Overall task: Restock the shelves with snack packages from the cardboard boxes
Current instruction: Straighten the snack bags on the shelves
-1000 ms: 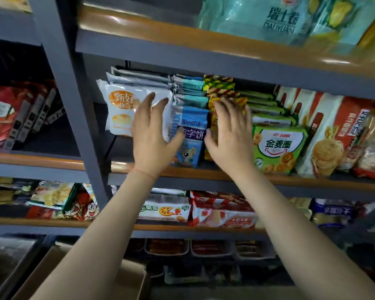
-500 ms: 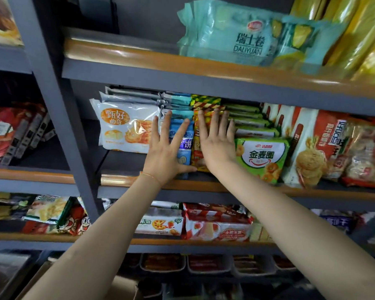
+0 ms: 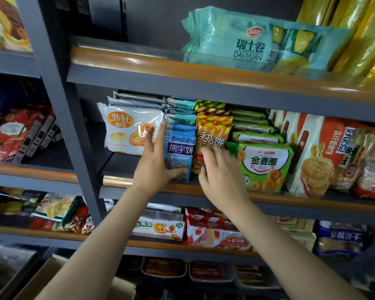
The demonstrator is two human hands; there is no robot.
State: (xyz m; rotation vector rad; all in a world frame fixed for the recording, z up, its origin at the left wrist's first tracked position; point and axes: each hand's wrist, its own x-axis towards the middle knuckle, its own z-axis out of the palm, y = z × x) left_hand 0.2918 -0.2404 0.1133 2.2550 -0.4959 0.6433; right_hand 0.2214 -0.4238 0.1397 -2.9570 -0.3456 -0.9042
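Observation:
On the middle shelf (image 3: pixel 279 200) stand rows of snack packs. My left hand (image 3: pixel 155 162) is spread open against the left side of the blue bear-biscuit pack (image 3: pixel 180 148), thumb lying along its lower front. My right hand (image 3: pixel 220 174) is blurred in front of the orange-yellow finger-biscuit pack (image 3: pixel 213 132), fingers loosely bent, with nothing visibly in its grasp. A white cookie bag (image 3: pixel 128 128) sits left of the blue pack and a green ring-biscuit bag (image 3: pixel 264 165) right of the orange one. A cardboard box (image 3: pixel 43 280) shows at the bottom left.
The grey upright post (image 3: pixel 67 118) divides this bay from the left bay of red packs (image 3: pixel 15 135). Teal Swiss-roll bags (image 3: pixel 253 42) lie on the shelf above. Strawberry wafer packs (image 3: pixel 212 232) and more snacks fill the shelf below, with clear trays (image 3: pixel 210 271) under that.
Both hands have drawn back from flat on the pack fronts. The left now sits beside the blue pack, the right has dropped lower and to the right, uncovering the orange pack.

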